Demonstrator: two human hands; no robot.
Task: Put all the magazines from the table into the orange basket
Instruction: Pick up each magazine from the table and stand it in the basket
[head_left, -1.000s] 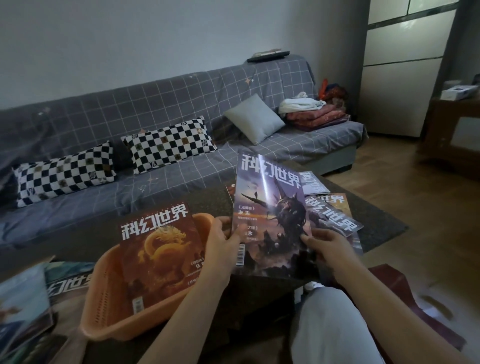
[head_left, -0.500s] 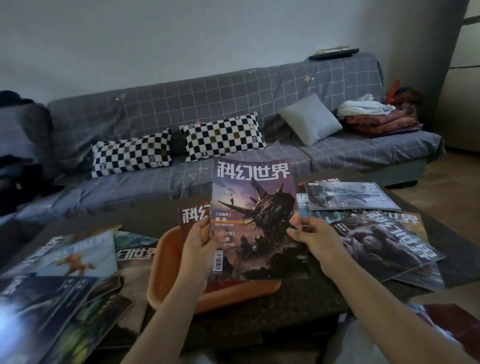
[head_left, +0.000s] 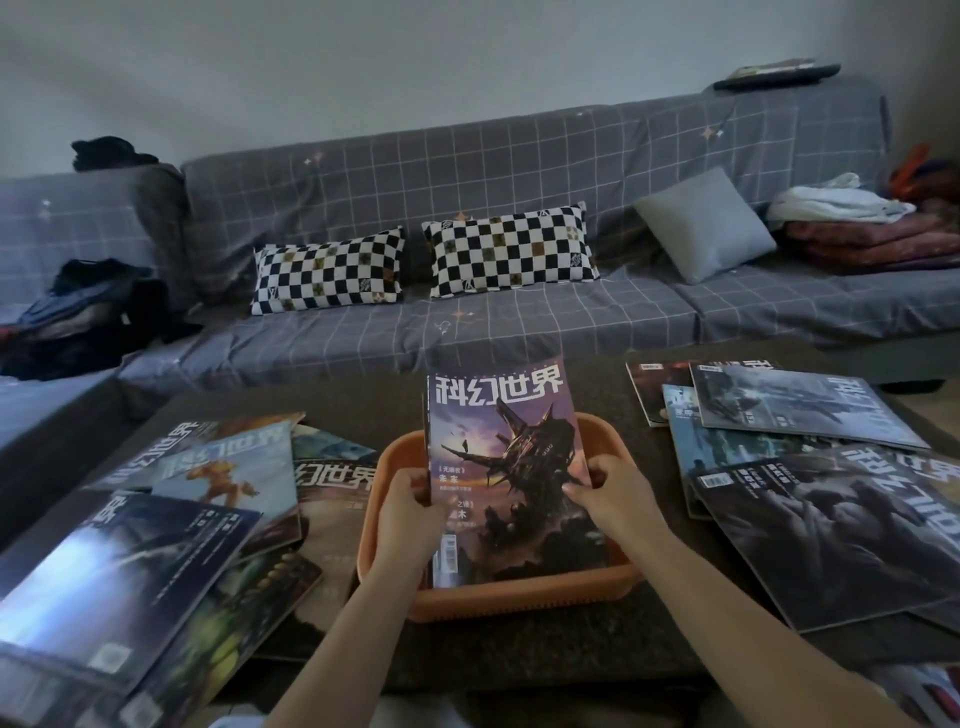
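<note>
A purple magazine (head_left: 511, 457) with a dark spaceship on its cover stands tilted in the orange basket (head_left: 524, 592) at the middle of the dark table (head_left: 519, 654). My left hand (head_left: 408, 506) grips its left edge, and my right hand (head_left: 610, 488) holds its right edge. Whether another magazine lies behind it in the basket is hidden. Several magazines (head_left: 171, 525) are spread on the table to the left. Several more magazines (head_left: 810, 478) overlap on the right.
A grey checked sofa (head_left: 519, 322) runs behind the table with two chequered pillows (head_left: 415, 265) and a grey cushion (head_left: 706, 223). Clothes (head_left: 78, 312) are piled at its left end, folded blankets (head_left: 857, 223) at its right.
The held magazine has moved left and down into the basket, covering the red dragon magazine there. The view has swung left, centring on the basket.
</note>
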